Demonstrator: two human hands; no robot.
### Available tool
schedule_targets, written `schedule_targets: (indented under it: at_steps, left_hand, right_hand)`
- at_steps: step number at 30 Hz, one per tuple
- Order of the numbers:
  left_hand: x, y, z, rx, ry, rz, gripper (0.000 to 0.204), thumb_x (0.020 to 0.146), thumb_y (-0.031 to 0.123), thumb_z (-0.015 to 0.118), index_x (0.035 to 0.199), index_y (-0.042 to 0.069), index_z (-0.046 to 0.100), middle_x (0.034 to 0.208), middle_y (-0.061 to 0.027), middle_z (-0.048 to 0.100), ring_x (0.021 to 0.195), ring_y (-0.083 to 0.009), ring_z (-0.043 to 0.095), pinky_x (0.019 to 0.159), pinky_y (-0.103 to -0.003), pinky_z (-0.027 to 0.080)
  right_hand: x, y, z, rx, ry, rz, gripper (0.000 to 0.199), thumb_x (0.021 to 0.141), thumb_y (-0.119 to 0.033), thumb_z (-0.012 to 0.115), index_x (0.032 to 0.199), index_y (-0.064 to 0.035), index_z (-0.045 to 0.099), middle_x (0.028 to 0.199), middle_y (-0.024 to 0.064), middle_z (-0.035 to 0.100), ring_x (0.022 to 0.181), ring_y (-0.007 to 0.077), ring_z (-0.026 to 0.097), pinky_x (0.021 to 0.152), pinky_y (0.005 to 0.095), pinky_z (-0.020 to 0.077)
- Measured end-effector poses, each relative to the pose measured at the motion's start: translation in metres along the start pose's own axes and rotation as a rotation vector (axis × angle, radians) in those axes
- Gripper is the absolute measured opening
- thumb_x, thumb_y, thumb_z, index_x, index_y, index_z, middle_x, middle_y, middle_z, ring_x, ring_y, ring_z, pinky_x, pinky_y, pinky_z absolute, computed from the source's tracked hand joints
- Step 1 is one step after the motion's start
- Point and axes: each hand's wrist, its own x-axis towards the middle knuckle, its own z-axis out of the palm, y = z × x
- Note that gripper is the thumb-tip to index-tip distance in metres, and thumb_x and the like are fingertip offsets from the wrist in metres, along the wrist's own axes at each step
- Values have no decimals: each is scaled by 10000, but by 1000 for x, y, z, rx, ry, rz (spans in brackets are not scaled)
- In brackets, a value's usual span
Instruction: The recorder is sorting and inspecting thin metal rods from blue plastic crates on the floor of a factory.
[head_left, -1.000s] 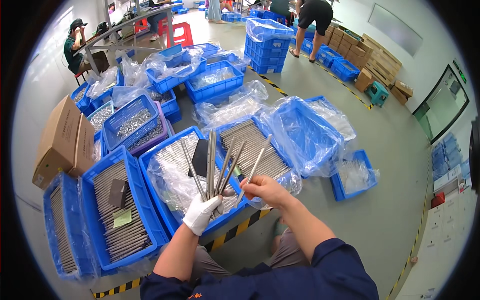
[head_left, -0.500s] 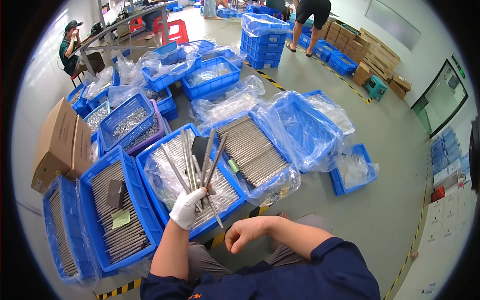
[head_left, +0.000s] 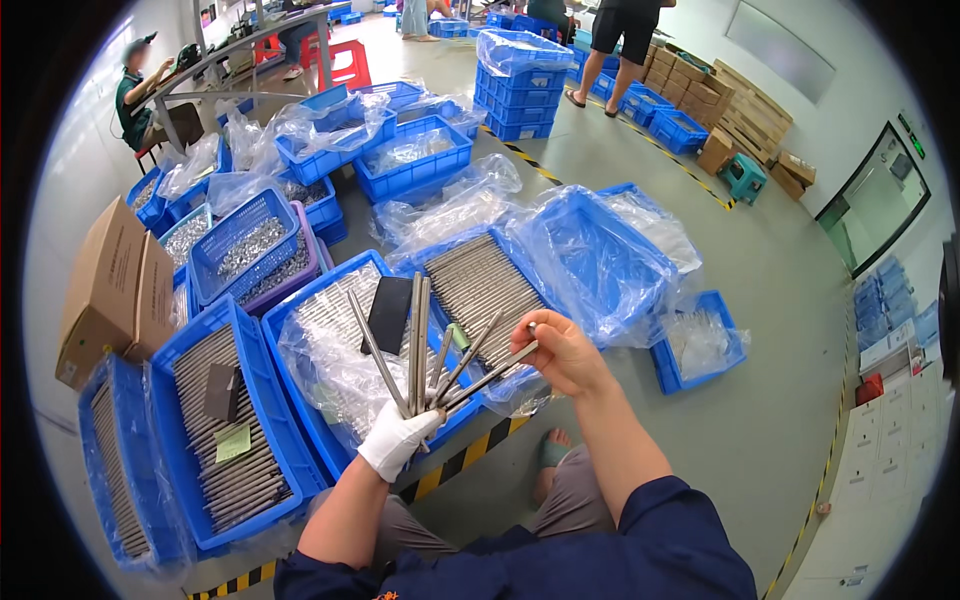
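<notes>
A fan of thin grey metal rods [head_left: 420, 350] is held at its lower ends by the gloved left hand [head_left: 397, 440], whose grip is closed around the bunch just where the rods cross. Above that grip the rods splay apart, upright and tilted, over the plastic-lined blue crate [head_left: 300, 400] of like rods beneath. The bare right hand [head_left: 560, 350] is closed in a pinch on the upper tip of one rod [head_left: 490, 375] that leans out to the right of the fan.

The rods look stiff, straight and smooth, so they are judged light singly but noticeably weighty as a bunch, and likely to slide past one another when held loosely. A firm clamp near one end, as seen in the glove, suits the bunch; a single rod is best taken at its free tip and drawn along its own length. Breakage seems unlikely, though a dropped rod could roll off across the floor [head_left: 780, 440].
</notes>
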Motion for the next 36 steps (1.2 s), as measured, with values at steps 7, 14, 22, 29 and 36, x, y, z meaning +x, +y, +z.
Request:
schedule_targets:
  at_steps: [7, 14, 22, 29, 36]
  left_hand:
    - [-1, 5, -6, 21, -21, -55, 210, 712, 144, 614, 866, 20, 543, 618, -4, 504, 515, -78, 475, 424, -201, 365]
    - [4, -7, -10, -55, -13, -4, 210, 729, 109, 588, 906, 4, 550, 673, -21, 537, 549, -73, 481, 474, -193, 379]
    - [6, -6, 0, -166, -26, 49, 196, 763, 116, 553, 929, 12, 561, 671, -13, 534, 568, -74, 476, 529, -193, 384]
    - [6, -10, -3, -121, 24, 66, 206, 767, 139, 560, 936, 22, 567, 685, -17, 552, 577, -65, 484, 524, -194, 388]
    - [4, -4, -2, -151, 2, -1, 197, 764, 120, 547, 923, 9, 579, 666, -8, 542, 579, -65, 480, 531, -182, 382]
  right_hand:
    - [-4, -3, 1, -234, 79, -3, 132, 783, -77, 565, 901, -21, 542, 856, 64, 577, 750, 109, 549, 674, 223, 467]
    - [-3, 10, 12, -397, 174, -30, 159, 752, -74, 607, 895, -27, 554, 837, 43, 580, 730, 94, 534, 667, 216, 441]
    - [-8, 80, 44, -586, 153, 147, 183, 765, -92, 593, 929, -19, 559, 829, 50, 592, 758, 96, 555, 674, 217, 437]
    - [-2, 77, 33, -447, 208, 150, 179, 768, -123, 595, 911, -22, 560, 738, 15, 560, 671, 80, 513, 624, 220, 425]
    - [0, 65, 26, -406, 206, 173, 154, 784, -164, 578, 855, -29, 557, 706, -6, 533, 642, 65, 486, 603, 207, 406]
